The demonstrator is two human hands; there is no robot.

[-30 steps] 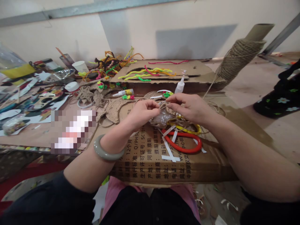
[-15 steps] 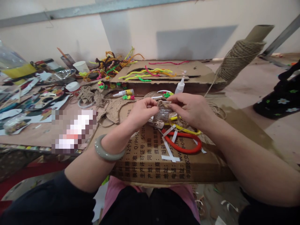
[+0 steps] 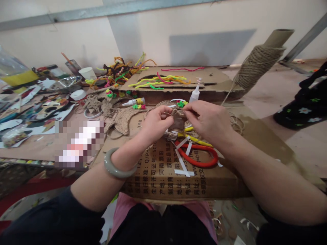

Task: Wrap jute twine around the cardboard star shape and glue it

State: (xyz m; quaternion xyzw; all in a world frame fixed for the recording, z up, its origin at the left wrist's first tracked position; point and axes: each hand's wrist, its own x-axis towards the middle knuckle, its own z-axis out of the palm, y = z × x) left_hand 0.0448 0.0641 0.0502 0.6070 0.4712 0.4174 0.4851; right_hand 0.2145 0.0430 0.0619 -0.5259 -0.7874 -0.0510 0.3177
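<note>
Between my hands is a small brown piece (image 3: 179, 123) with a shiny face and twine along its upper edge, possibly star-shaped. My left hand (image 3: 158, 123) pinches its left side. With thumb and index finger together, my right hand (image 3: 209, 119) grips at its upper right edge, where the twine runs; the fingertips partly hide the spot. Just below lie a red padded loop (image 3: 201, 164) with white tape strips (image 3: 182, 168) and a yellow cord (image 3: 198, 140). A white glue bottle (image 3: 194, 95) stands behind my right hand.
A twine spool (image 3: 258, 64) leans at the right, its strand leading toward my hands. Twine-wrapped shapes (image 3: 125, 122) and a small glue tube (image 3: 135, 101) lie left. Colourful fuzzy stems (image 3: 163, 80) rest on a cardboard box behind. A printed cardboard box (image 3: 158, 183) lies beneath my hands.
The brown piece has turned slightly in my fingers, showing its face more evenly. Both hands keep their pinch in nearly the same place. The whole view has shifted a little.
</note>
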